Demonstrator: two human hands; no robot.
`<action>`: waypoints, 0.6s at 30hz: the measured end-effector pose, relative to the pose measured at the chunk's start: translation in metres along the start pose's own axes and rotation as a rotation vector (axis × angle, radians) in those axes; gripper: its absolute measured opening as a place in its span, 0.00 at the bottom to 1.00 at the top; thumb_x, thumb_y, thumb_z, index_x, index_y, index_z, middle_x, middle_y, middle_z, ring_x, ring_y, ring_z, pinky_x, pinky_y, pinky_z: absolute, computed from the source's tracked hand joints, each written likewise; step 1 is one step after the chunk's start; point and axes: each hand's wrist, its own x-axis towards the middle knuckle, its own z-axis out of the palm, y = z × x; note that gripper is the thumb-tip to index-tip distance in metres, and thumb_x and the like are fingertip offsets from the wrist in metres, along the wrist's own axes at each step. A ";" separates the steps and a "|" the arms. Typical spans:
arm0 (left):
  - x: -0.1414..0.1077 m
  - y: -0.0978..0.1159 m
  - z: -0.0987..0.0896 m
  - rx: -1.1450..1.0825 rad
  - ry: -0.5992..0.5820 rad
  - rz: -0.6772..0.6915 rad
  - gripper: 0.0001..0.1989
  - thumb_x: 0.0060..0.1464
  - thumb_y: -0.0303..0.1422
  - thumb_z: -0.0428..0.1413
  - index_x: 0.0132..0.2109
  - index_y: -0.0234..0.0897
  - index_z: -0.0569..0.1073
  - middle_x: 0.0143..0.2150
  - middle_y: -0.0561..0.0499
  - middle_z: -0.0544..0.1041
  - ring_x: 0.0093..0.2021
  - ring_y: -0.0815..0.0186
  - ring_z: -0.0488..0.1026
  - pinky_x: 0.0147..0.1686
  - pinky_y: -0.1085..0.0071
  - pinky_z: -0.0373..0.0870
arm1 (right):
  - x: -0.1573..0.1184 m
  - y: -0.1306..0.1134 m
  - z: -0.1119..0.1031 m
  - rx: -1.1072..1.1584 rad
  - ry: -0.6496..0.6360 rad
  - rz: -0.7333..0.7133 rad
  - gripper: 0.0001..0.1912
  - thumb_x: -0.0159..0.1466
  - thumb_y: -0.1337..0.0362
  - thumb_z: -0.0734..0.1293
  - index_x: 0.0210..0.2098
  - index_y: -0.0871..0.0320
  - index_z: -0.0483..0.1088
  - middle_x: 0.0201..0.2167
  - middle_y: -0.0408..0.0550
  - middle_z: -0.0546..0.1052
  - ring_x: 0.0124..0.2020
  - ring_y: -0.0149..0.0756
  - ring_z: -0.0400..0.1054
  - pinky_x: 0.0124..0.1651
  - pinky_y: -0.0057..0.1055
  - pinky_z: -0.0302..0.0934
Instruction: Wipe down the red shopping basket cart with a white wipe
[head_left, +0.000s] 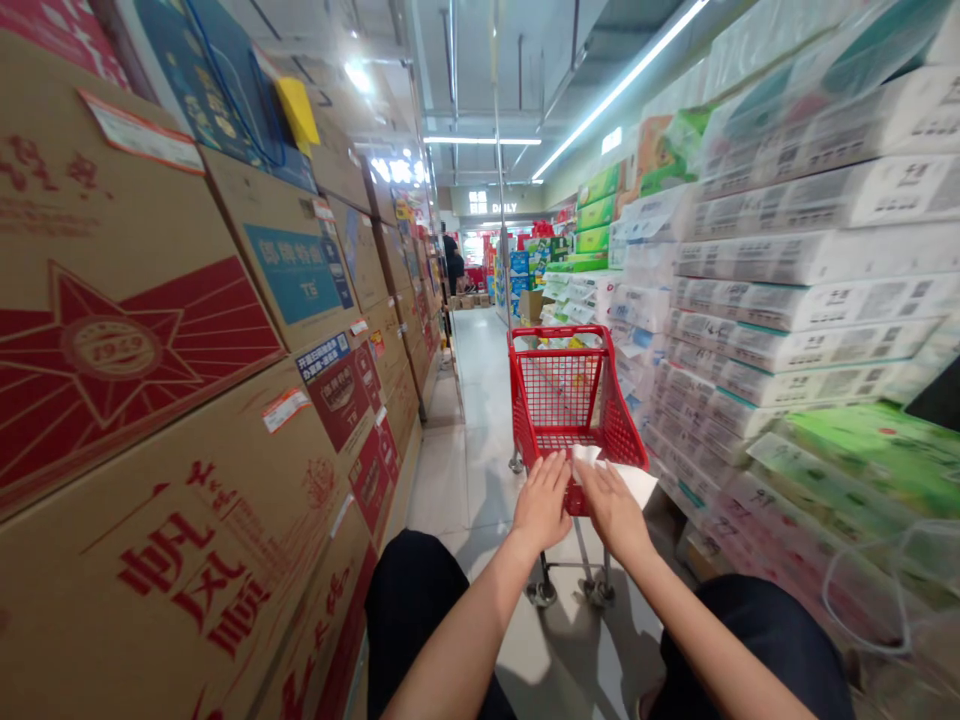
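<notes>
Looking down an aisle at a red cart (621, 428), standing on pale floor tiles (435, 480), near side facing the knees. Showing mesh walls, a raised far rim and casters (541, 596) below.

At near edge of cart: reaching forward with both arms. Laying left hand (544, 500) palm down over the edge, fingers almost straight, lightly spread, gripping nothing visible. Laying right hand (613, 505) just beside, also palm down, fingers extended and close together, flat over a white sheet (639, 484) at the cart's near right corner. Sticking out past the fingers on both sides (paper or cloth, cannot tell which). Not curled around it, as far as visible; underside of palm hidden.

Nearer than cart: bending dark-clothed knees (420, 600), one either side of the arms.

Left of cart: seeing a wall of cardboard cartons (225, 460) with red print, plus a yellow tag (298, 113) high up. Right of cart: noting tall stacks of white packs (810, 240), somewhat blurred, with green packs (862, 450) lower down. Far beyond cart: making out a dark-clothed person (452, 262), too small for detail.
</notes>
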 end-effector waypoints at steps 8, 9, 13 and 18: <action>-0.007 -0.006 -0.006 -0.016 -0.002 0.020 0.47 0.49 0.28 0.55 0.75 0.32 0.49 0.79 0.45 0.44 0.78 0.57 0.40 0.76 0.53 0.42 | -0.016 0.022 -0.006 0.091 -0.052 -0.022 0.34 0.71 0.70 0.58 0.75 0.53 0.49 0.66 0.51 0.70 0.65 0.42 0.66 0.74 0.51 0.48; -0.007 -0.004 -0.007 -0.014 -0.002 0.022 0.47 0.50 0.29 0.55 0.75 0.33 0.48 0.79 0.45 0.44 0.78 0.57 0.40 0.76 0.54 0.41 | -0.019 0.032 -0.007 0.089 -0.044 0.008 0.33 0.72 0.67 0.58 0.75 0.52 0.49 0.66 0.50 0.71 0.65 0.41 0.67 0.74 0.51 0.47; -0.004 0.010 -0.004 0.013 0.000 0.019 0.49 0.52 0.32 0.56 0.76 0.31 0.44 0.79 0.44 0.40 0.78 0.57 0.39 0.76 0.55 0.41 | -0.032 0.053 -0.006 0.063 -0.027 0.121 0.32 0.74 0.64 0.57 0.75 0.52 0.48 0.65 0.51 0.71 0.65 0.44 0.66 0.73 0.53 0.48; 0.003 0.033 0.004 0.067 0.000 -0.019 0.54 0.52 0.37 0.58 0.76 0.26 0.38 0.79 0.40 0.35 0.78 0.52 0.35 0.76 0.52 0.41 | -0.031 0.020 0.007 0.092 0.022 0.144 0.37 0.71 0.70 0.55 0.77 0.56 0.40 0.70 0.55 0.64 0.71 0.47 0.56 0.70 0.51 0.57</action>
